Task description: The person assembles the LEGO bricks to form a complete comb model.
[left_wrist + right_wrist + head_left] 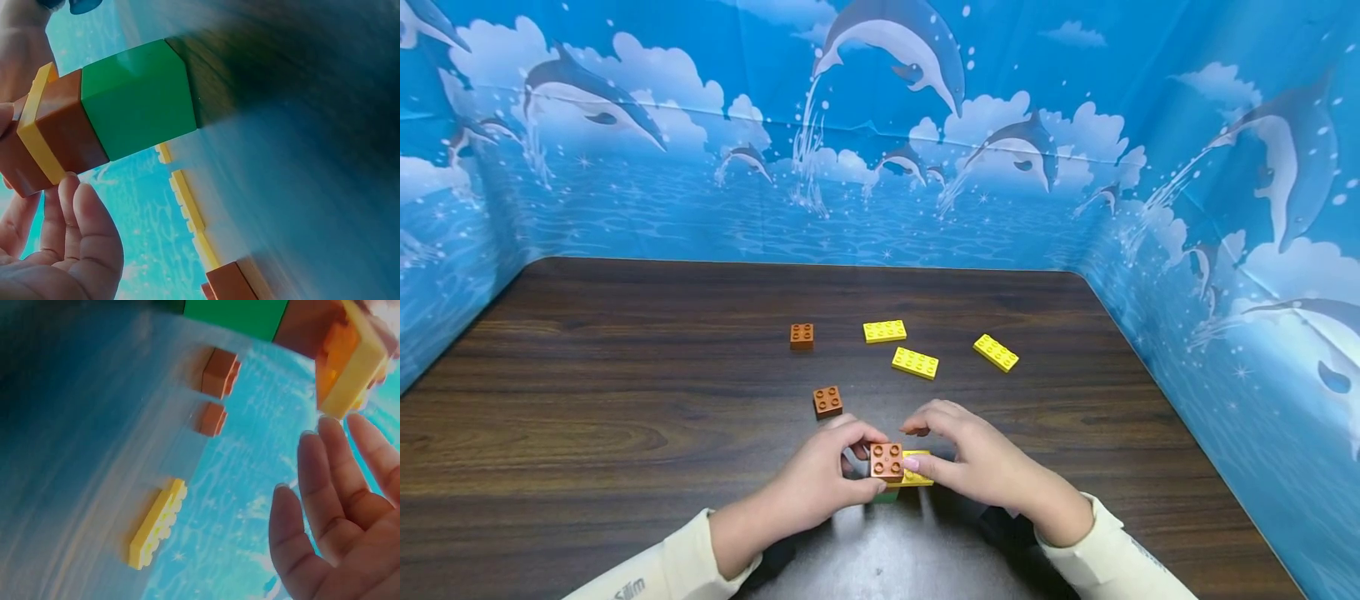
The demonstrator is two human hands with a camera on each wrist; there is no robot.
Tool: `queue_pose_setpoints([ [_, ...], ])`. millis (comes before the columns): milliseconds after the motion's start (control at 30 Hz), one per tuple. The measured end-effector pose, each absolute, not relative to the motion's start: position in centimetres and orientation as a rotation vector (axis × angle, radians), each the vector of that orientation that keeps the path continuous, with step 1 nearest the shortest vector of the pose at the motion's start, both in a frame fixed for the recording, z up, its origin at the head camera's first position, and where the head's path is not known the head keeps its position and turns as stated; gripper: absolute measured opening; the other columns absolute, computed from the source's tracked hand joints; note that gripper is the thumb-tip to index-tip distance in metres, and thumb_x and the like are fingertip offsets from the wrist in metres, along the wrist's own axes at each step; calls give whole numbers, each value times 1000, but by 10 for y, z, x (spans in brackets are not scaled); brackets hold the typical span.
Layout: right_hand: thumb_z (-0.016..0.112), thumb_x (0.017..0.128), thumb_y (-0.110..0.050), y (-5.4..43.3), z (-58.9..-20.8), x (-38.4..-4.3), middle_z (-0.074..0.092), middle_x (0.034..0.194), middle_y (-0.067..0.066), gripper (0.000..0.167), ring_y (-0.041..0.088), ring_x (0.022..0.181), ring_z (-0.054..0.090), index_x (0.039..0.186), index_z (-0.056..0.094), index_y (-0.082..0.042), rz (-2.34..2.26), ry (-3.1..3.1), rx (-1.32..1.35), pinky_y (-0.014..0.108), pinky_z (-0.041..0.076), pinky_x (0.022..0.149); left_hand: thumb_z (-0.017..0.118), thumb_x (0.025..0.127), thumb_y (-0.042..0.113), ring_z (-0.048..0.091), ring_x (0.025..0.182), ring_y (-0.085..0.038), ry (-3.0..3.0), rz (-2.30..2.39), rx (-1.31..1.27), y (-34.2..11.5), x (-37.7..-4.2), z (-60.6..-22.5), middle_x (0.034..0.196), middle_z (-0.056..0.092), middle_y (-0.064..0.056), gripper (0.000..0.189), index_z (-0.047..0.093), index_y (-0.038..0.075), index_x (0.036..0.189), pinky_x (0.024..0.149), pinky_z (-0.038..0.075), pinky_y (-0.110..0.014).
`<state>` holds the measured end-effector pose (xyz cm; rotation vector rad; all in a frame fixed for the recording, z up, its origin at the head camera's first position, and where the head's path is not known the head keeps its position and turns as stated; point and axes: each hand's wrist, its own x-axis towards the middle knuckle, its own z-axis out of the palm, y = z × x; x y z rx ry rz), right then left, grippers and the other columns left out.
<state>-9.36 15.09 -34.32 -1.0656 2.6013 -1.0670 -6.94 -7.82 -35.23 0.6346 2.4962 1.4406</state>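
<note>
A small tower stands near the table's front edge. Its base is a green block (140, 103), followed by a brown brick (70, 122), a yellow plate (921, 479) and an upper brown brick (887, 462). The plate juts out to the right beyond the bricks. With thumb and fingers on opposite sides, my left hand (808, 471) grips the upper brown brick. My right hand (988, 458) has its thumb on the jutting part of the plate, beside that brick. Its other fingers (319, 481) extend loosely, their tips right by the plate's edge.
Behind the tower lie two loose brown bricks, a nearer one (827, 402) and a farther one (802, 337). Three yellow plates lie on the dark wood table (625, 433): one (884, 332), another (915, 363) and a third (996, 352). A dolphin-print curtain (880, 192) borders the table.
</note>
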Motion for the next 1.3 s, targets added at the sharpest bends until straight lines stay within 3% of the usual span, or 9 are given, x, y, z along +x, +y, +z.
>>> queue_pose_setpoints([
  [133,62,95,-27,154,-345,-105,61,117,6,30,25,106,56,120,61,-11,-1208,2558,-941,48,47,91,78,76,9,50,85,-14,2508,1424,631,-76,-69,-353,92,53,2,33,67,10,107,69,51,-28],
  [533,67,91,-22,147,-351,-146,59,120,11,40,25,110,55,126,58,-3,-1208,2639,-662,48,46,91,77,78,12,51,90,-15,2514,1364,640,-76,-71,-351,96,55,3,34,66,11,109,74,50,-31],
  [933,69,90,-23,137,-356,-193,54,127,14,46,32,117,51,129,56,-3,-1048,2717,-557,48,43,98,77,79,13,52,91,-15,2493,1353,643,-77,-73,-350,97,56,3,34,65,12,110,75,47,-27],
  [1300,69,90,-26,131,-362,-215,49,133,15,52,32,123,47,135,52,-5,-806,2751,-465,49,43,98,77,80,12,52,93,-15,2446,1351,657,-77,-75,-349,99,56,3,35,65,11,113,76,48,-30],
])
